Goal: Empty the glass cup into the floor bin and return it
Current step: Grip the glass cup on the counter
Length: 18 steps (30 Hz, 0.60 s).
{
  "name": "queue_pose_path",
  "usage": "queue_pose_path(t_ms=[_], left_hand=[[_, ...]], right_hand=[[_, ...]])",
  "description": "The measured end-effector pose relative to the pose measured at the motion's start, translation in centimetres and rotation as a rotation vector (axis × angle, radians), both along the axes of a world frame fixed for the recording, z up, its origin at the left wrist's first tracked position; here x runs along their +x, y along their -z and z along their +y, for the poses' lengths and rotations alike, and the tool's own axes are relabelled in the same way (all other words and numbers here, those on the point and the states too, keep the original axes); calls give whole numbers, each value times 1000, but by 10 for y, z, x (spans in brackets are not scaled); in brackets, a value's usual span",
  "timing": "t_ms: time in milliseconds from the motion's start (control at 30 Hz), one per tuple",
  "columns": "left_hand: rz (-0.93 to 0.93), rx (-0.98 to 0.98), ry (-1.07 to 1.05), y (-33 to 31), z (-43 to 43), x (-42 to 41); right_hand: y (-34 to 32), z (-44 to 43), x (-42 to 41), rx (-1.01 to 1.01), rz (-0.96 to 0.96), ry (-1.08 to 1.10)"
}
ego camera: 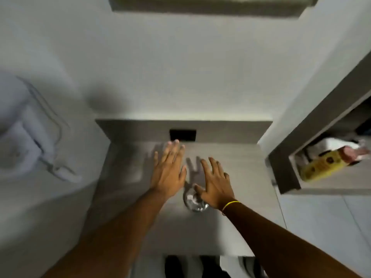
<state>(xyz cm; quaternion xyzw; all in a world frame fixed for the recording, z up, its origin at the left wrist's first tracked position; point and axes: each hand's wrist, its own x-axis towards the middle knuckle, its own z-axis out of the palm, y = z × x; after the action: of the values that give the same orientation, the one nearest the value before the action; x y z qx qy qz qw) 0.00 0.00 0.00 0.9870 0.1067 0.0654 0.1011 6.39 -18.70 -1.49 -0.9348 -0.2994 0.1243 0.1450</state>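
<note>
A clear glass cup [194,201] stands upright on the grey bedside table [230,227], with something pale crumpled inside it. My right hand [215,182] hovers just above and right of the cup, fingers spread, its thumb over the rim and the palm hiding part of the glass. A yellow band circles that wrist. My left hand [168,169] is flat and spread over the table, left of the cup and apart from it. No floor bin is in view.
A black socket panel [182,135] sits in the table's raised back ledge. A bed with white linen [36,149] lies at left. At right, an open shelf holds a yellow box [319,167] and pink packet. White tiled floor lies at lower right.
</note>
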Motion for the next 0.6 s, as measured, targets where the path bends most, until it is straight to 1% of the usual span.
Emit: queue_pose_path(t_ms=[33,67,100,167,267,333,400,533,600], left_hand=[[72,-8,-35,22,-6,-15],[54,-22,-42,31,-13,-22],[77,-35,-55,68,-15,-38],[94,-62,-36,98,-33,-72],[308,-143,-55,132,-38,-97],[356,-129,-78,153,-39,-108],[356,-148,-96,163,-41,-113],[253,-132,-80,177,-39,-115],[230,-132,-80,182,-39,-118]], right_hand=[[20,-3,-10,-40,70,3],[24,-10,-12,-34,61,10],[57,-10,-20,-51,116,-1],[68,-21,-32,-91,114,-23],[79,-12,-25,-100,133,-108],[85,-7,-18,-96,131,-162],[87,0,-15,-114,148,-211],[89,8,-1,-170,174,-291],[88,13,1,-188,175,-320]])
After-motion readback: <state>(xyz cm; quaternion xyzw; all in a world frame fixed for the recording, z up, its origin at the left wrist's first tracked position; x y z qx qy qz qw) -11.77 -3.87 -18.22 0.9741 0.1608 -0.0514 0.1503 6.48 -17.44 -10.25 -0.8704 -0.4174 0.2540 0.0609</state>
